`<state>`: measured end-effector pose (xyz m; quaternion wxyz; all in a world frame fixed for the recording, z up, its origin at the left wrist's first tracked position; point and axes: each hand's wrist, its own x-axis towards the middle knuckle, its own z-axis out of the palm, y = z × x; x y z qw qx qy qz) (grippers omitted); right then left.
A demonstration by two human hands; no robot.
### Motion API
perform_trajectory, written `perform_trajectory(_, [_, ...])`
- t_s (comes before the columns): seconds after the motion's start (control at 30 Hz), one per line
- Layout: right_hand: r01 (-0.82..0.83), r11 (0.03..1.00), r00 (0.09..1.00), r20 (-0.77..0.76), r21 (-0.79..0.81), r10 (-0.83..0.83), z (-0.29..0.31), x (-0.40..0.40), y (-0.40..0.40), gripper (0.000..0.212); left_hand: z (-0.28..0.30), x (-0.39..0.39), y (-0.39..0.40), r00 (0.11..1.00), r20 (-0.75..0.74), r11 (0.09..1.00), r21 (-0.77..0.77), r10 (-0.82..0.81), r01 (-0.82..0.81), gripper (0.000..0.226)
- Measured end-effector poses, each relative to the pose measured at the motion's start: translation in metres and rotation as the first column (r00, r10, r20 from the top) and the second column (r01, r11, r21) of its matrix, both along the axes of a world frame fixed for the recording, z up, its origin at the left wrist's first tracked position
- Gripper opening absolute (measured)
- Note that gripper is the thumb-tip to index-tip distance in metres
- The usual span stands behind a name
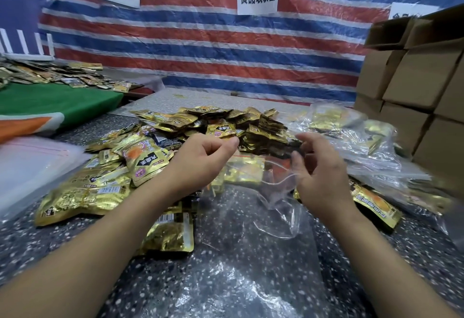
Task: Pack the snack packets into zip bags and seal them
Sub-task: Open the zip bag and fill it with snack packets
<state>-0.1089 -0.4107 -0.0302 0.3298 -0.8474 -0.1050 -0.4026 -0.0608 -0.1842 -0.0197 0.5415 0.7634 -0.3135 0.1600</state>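
Right hand point(324, 172) pinches what looks like the mouth of the empty zip bag point(253, 217) on the near desk point(62, 255) to open it, left hand point(200, 164) loosely curled, empty, beside the snack packets point(200, 127) piled just beyond.

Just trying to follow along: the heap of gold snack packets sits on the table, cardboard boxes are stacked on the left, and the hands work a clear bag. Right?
Not quite: the cardboard boxes are stacked on the right, as the head view shows. The gold snack packets do sit on the table, and both hands work a clear bag.
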Motion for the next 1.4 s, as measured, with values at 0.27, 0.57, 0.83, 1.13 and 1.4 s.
perform_trajectory(0.27, [-0.097,0.866,0.915,-0.298,0.49,0.271,-0.012,0.005,0.01,0.076,0.0,-0.003,-0.001,1.0,-0.007,0.998,0.062,-0.018,0.018,0.057])
perform_trajectory(0.57, [-0.035,0.666,0.886,-0.286,0.745,0.366,-0.001,0.007,-0.009,0.013,-0.002,-0.002,-0.001,0.999,-0.009,0.995,0.095,-0.038,0.039,0.058])
perform_trajectory(0.83, [-0.399,0.188,0.768,0.215,0.897,0.603,0.028,-0.009,-0.011,0.038,-0.004,-0.014,-0.01,0.997,-0.009,0.989,0.122,-0.077,0.078,0.057])
perform_trajectory(1.13, [-0.351,0.806,0.821,-0.258,0.477,0.51,0.015,-0.014,0.008,0.025,-0.002,-0.013,-0.011,0.998,-0.023,0.998,0.029,-0.06,0.061,0.059])
perform_trajectory(1.4, [-0.3,0.899,0.831,-0.376,0.32,0.411,0.018,-0.016,-0.001,0.011,-0.003,-0.013,-0.013,0.996,0.089,1.0,-0.006,-0.014,0.015,0.053])
